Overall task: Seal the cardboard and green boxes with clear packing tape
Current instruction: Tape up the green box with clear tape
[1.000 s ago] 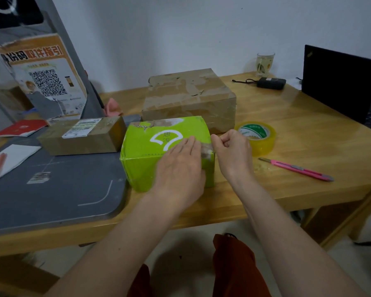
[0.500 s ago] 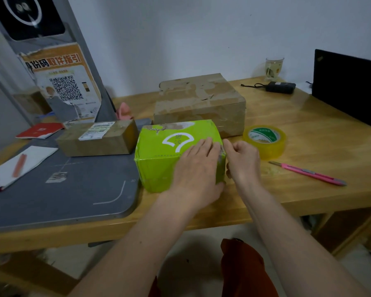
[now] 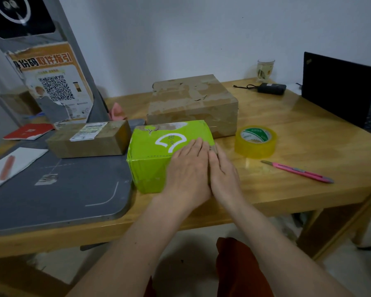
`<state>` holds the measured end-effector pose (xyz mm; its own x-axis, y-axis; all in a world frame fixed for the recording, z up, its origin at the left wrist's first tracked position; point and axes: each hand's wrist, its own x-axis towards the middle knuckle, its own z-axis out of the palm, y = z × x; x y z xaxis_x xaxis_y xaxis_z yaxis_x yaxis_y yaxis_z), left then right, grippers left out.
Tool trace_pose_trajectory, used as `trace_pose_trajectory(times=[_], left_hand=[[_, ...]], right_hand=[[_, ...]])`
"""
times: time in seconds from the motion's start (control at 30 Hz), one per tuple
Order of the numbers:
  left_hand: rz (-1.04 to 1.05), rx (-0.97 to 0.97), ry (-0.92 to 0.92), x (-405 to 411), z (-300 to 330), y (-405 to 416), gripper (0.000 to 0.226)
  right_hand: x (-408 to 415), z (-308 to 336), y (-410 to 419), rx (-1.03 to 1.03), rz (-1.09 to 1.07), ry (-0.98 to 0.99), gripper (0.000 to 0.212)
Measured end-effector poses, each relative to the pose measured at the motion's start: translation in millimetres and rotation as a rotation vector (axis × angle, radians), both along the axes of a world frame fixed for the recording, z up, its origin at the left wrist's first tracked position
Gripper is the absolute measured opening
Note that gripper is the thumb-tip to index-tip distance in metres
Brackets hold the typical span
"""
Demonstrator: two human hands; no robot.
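From the head view, the glossy green rectangular box (image 3: 159,155) sat at the near edge of the yellow wooden table (image 3: 308,146), between the small brown parcel with a white label (image 3: 88,140) on the grey metal plate (image 3: 51,189) and the roll of clear packing tape (image 3: 255,141), with the large taped cardboard box (image 3: 193,103) just behind and a pink utility knife (image 3: 298,171) further right. The left hand (image 3: 189,170) lay flat on the green box's top and front, fingers straight and together, hiding its right front corner, while the right hand (image 3: 223,170) pressed straight fingers against its right end, where the tape itself was hard to make out. Half a second earlier the right hand's fingers had been curled at that corner; now they had flattened and both hands touched side by side.
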<state>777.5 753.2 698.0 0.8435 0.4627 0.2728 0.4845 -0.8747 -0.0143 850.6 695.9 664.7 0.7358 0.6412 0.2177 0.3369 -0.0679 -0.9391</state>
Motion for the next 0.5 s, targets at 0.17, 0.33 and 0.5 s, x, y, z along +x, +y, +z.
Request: trace_pose_trajectory(times=[0.17, 0.33, 0.5], left_hand=[[0.148, -0.042, 0.064, -6, 1, 1, 0.097], [0.143, -0.072, 0.056, -16, 4, 6, 0.094], [0.133, -0.286, -0.472, -47, 1, 22, 0.069]], right_hand=[[14, 11, 3, 0.044, 0.094, 0.261, 0.036], [4, 12, 22, 0.143, -0.022, 0.307, 0.027], [11, 20, 6, 0.077, -0.022, 0.376, 0.034]])
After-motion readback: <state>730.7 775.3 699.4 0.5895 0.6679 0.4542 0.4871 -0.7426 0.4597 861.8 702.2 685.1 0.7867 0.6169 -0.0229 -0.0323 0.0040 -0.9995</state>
